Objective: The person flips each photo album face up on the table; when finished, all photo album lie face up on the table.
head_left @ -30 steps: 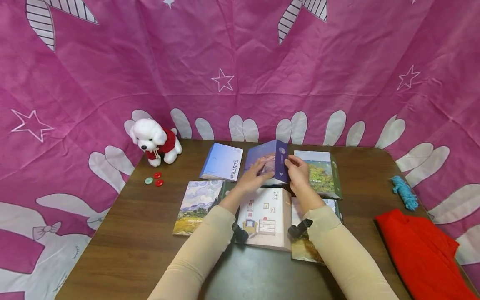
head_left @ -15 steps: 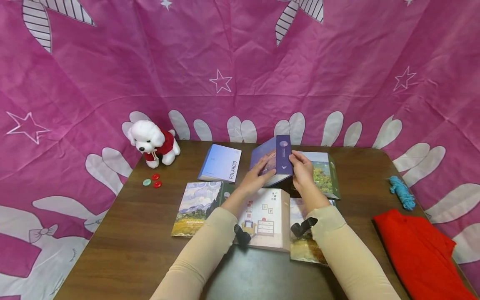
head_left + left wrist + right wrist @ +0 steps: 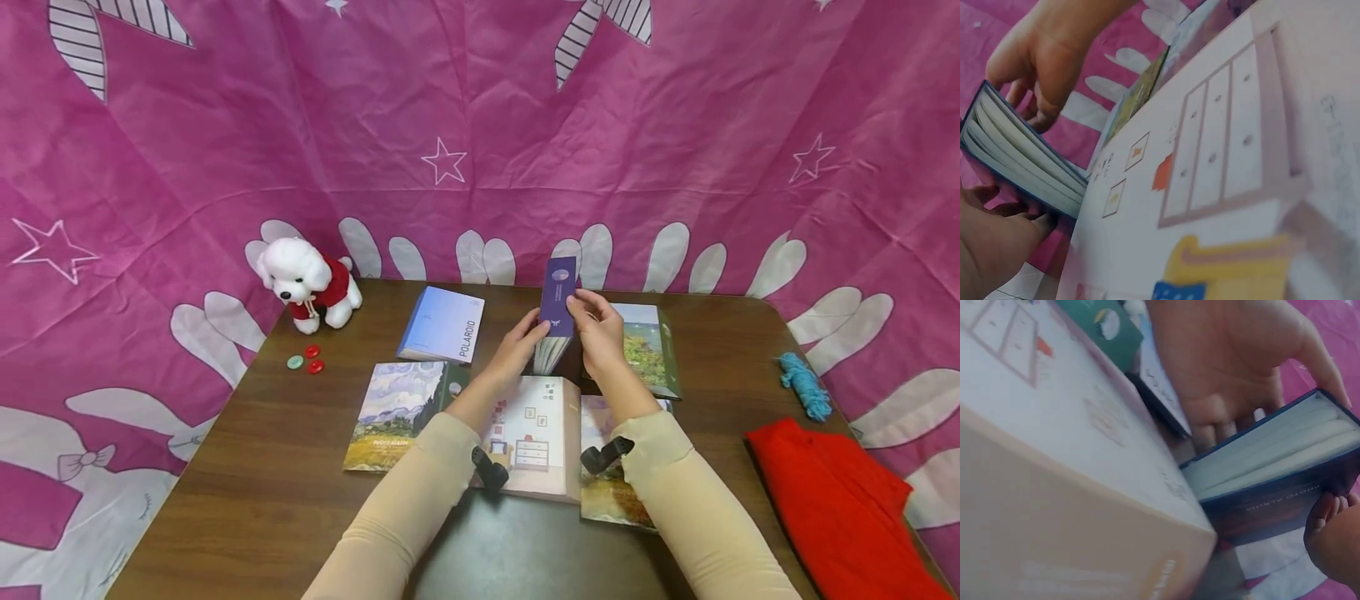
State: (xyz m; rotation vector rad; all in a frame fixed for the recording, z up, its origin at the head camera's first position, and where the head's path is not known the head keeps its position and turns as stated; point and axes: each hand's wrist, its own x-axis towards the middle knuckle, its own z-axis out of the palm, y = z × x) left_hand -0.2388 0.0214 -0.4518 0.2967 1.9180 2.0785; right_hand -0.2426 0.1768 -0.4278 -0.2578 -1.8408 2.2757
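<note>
Both hands hold a purple photo album (image 3: 558, 310) upright over the middle of the table (image 3: 247, 500), its spine toward me and its page edges downward. My left hand (image 3: 521, 343) grips its left cover; my right hand (image 3: 600, 327) pinches the spine and right cover near the top. The left wrist view shows the album's page block (image 3: 1022, 164) between my left hand (image 3: 991, 247) and my right hand (image 3: 1047, 56). In the right wrist view the album (image 3: 1285, 481) sits between my left palm (image 3: 1235, 356) and my right hand's fingertips (image 3: 1330, 530).
Under my forearms lies a pale album with a room drawing (image 3: 536, 433). Around it lie a landscape album (image 3: 393, 412), a blue POLAROID album (image 3: 446, 327), a green album (image 3: 647, 343) and another (image 3: 609, 483). There are a plush dog (image 3: 307, 283), buttons (image 3: 304, 361), teal yarn (image 3: 806, 385) and red cloth (image 3: 840, 500).
The purple album has swung from slanting, cover up, to standing upright with its spine toward me. Both hands rose slightly with it.
</note>
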